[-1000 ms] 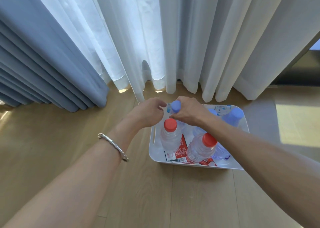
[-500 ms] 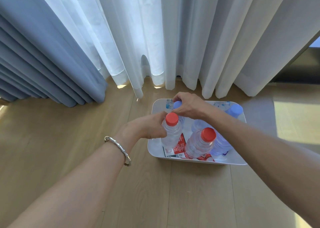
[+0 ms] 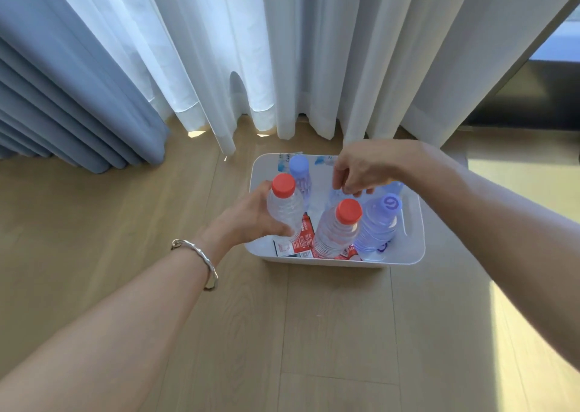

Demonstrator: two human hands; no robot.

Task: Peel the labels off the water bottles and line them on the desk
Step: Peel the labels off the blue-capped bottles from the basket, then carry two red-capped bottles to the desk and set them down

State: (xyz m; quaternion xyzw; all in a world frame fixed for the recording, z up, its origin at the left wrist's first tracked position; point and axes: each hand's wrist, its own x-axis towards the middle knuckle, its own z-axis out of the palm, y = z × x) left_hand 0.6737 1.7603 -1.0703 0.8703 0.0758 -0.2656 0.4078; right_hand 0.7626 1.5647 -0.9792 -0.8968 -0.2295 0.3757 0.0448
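While left hand point(image 3: 251, 217) grips red-capped bottle point(image 3: 284, 207), right hand point(image 3: 361, 168) fingers loose (bottle beneath hidden).

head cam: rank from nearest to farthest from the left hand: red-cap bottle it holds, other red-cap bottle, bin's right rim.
1. Held red-cap bottle, in the left hand, bin's left.
2. Other red-cap bottle, bin's middle.
3. Bin's right rim, far side.

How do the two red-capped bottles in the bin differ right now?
The left hand grips the left red-capped bottle; the right red-capped bottle stands untouched in the white bin. The left one sits higher, the right one leans. Both are clear, ribbed and bare of labels.
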